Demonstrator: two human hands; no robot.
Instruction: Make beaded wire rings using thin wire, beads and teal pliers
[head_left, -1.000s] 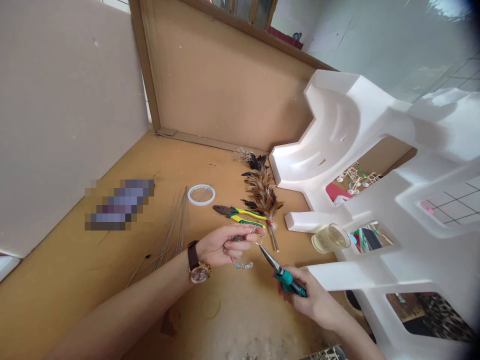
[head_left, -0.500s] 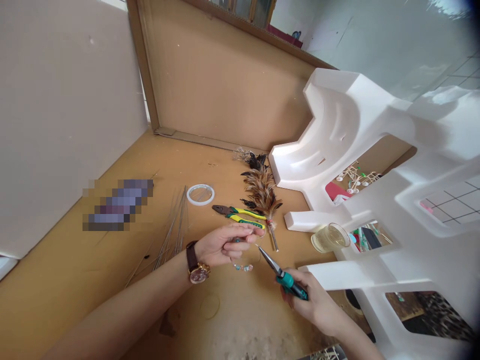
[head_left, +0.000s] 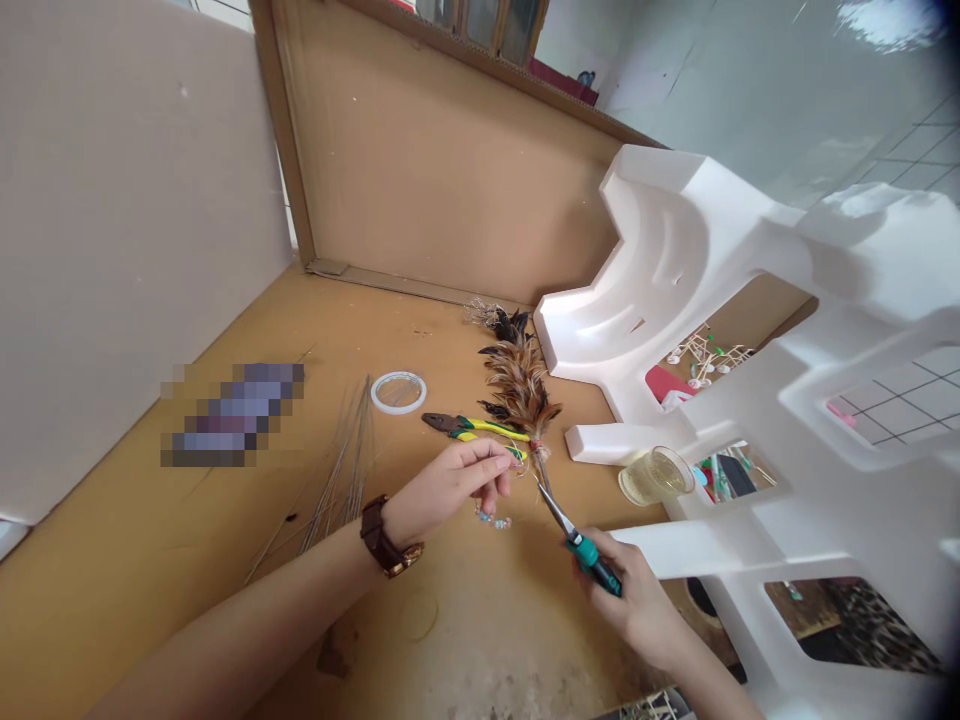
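My left hand point(head_left: 469, 476), with a watch point(head_left: 388, 537) on the wrist, pinches a thin wire whose loop shows near the fingertips. A short string of pale beads point(head_left: 493, 520) hangs beneath its fingers. My right hand point(head_left: 626, 597) is wrapped round the green and black handles of long-nose pliers point(head_left: 579, 550). Their tip points up and left, close to the wire and a little right of my left fingers. Yellow-green pliers point(head_left: 469, 428) lie just behind my left hand, partly covered by it. Beside them is a bundle of brown and black feathers point(head_left: 521, 380).
A white tape ring point(head_left: 398, 393) and loose thin wires point(head_left: 341, 470) lie on the brown table point(head_left: 450, 620). At the right, a glass of pale liquid point(head_left: 657, 476) stands by a white moulded foam piece point(head_left: 787, 410). A cardboard panel point(head_left: 450, 170) stands behind.
My left hand has turned, its fingers tilting downward, and the beads have shifted slightly right. The pliers' tip has moved a little right and up, away from the fingers.
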